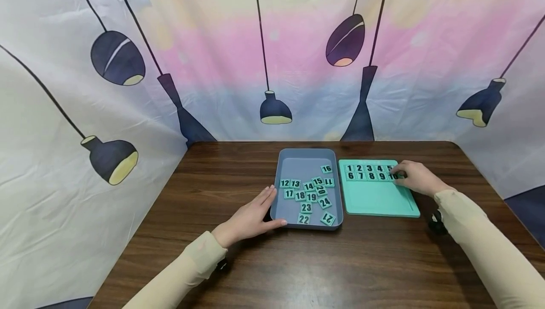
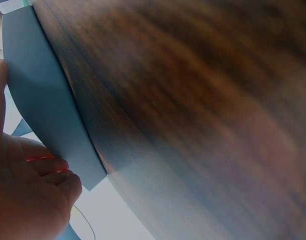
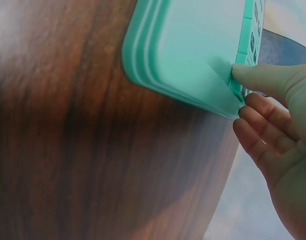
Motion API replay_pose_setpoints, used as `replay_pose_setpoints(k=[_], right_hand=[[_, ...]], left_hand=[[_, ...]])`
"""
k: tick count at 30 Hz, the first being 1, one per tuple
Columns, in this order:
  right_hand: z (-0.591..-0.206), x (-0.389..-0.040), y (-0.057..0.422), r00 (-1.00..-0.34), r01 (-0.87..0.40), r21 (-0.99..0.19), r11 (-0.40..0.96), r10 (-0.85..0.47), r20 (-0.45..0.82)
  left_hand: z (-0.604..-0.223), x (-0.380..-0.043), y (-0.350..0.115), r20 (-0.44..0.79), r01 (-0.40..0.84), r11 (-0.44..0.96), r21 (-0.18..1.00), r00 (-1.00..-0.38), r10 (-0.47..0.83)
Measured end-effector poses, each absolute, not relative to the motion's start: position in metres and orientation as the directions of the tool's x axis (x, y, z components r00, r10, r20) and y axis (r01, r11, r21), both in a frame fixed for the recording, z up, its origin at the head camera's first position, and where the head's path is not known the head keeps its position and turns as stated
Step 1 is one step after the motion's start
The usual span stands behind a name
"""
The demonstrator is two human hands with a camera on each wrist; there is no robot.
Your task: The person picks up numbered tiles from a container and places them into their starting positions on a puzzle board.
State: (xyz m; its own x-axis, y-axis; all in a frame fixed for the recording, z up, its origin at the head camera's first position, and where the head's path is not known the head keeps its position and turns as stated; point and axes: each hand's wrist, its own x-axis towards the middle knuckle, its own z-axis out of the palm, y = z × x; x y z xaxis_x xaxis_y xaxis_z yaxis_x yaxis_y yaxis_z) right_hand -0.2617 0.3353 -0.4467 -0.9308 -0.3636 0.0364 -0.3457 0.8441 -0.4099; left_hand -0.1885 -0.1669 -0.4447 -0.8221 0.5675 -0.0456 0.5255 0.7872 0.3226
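A blue-grey tray (image 1: 298, 164) holds several loose green number tiles, among them 16 (image 1: 326, 169), 12 (image 1: 285, 183) and 22 (image 1: 303, 219). My left hand (image 1: 249, 216) rests against the tray's left side, fingers extended and thumb at its front corner. To the right lies a flat green board (image 1: 376, 200), with tiles 1 to 5 along its top row and 6 to 10 below. At the right end of the rows, my right hand (image 1: 417, 178) pinches the 10 tile (image 3: 236, 89) between thumb and fingertips; its fingers partly cover the row ends.
Tray and board stand side by side on a dark wooden table (image 1: 298, 266). Behind it hangs a cloth backdrop (image 1: 230, 63) printed with lamps. Both forearms in cream sleeves (image 1: 477, 228) reach in from the front, with a dark strap at each wrist.
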Motion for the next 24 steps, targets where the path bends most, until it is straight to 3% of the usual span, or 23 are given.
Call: replay_pose_setpoints(k=[14, 24], right_hand=[[-0.444, -0.264, 0.335, -0.936, -0.325, -0.426, 0.845, -0.352, 0.016], [-0.421, -0.279, 0.323, -0.922, -0.357, -0.405, 0.842, -0.387, 0.008]], left_hand=[[-0.446, -0.19, -0.167, -0.04, 0.535, 0.784, 0.314, -0.818, 0.574], [-0.445, -0.191, -0.167, -0.045, 0.53, 0.788, 0.313, -0.82, 0.57]])
